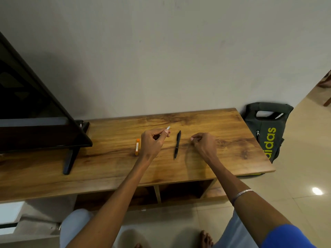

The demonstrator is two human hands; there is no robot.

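Observation:
My left hand (pixel 154 140) pinches a small thin white stick (pixel 167 128) between thumb and fingers, its tip pointing up and to the right, above the wooden table (pixel 223 158). A black pen (pixel 177 144) lies on the table between my hands, tip toward me. An orange tube (pixel 137 147) lies just left of my left hand. My right hand (pixel 204 143) rests on the table to the right of the pen with fingers curled; I cannot see anything in it.
A black TV screen (pixel 32 104) on a stand (pixel 71 158) fills the table's left side. A dark bag with yellow lettering (pixel 268 133) leans against the wall past the table's right end. Open shelves (pixel 179 190) sit under the tabletop.

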